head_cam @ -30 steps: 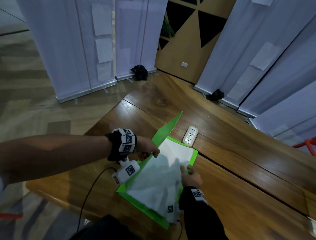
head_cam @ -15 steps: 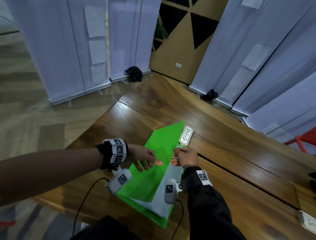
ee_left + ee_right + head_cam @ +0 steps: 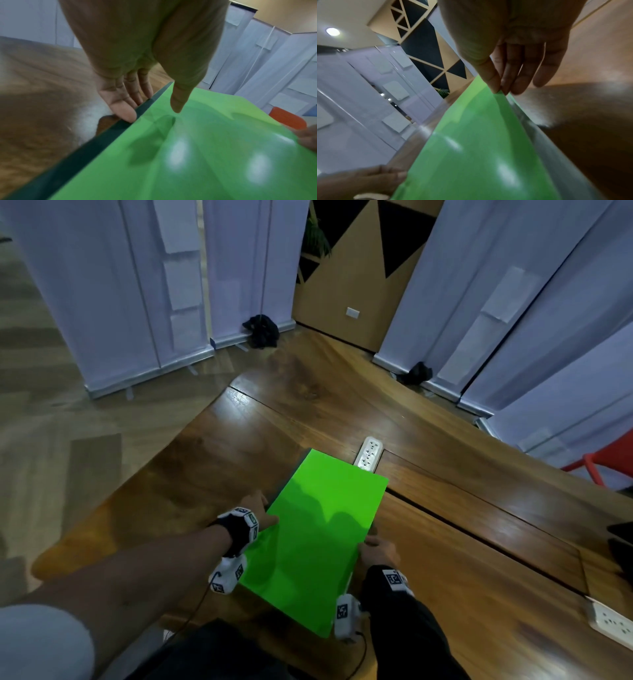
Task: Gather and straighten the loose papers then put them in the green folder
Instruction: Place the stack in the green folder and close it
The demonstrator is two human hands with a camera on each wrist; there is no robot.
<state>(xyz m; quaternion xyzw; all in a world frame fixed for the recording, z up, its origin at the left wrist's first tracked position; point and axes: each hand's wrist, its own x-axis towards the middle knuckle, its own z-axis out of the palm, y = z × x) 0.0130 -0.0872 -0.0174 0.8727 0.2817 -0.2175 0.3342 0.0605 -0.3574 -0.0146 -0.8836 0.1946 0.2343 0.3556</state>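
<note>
The green folder (image 3: 315,542) lies shut on the wooden table (image 3: 479,594), near its front edge. My left hand (image 3: 260,508) holds its left, spine edge. In the left wrist view the left hand (image 3: 151,112) has its thumb on the cover (image 3: 205,148) and its fingers (image 3: 126,113) along the dark spine edge. My right hand (image 3: 373,546) holds the right edge. The right wrist view shows the right hand (image 3: 500,90) pinching the cover (image 3: 479,148) between thumb and fingers. A pale strip of paper (image 3: 556,148) shows under that edge; the rest of the papers are hidden inside.
A white power strip (image 3: 369,453) sits just beyond the folder's far corner, and another (image 3: 613,625) lies at the table's right edge. A dark object (image 3: 620,542) lies at the far right. A red chair (image 3: 596,470) stands behind the table, with white panels all around.
The folder's cover has come down over the papers and now lies flat. My left hand moved to the spine edge and my right hand to the open edge.
</note>
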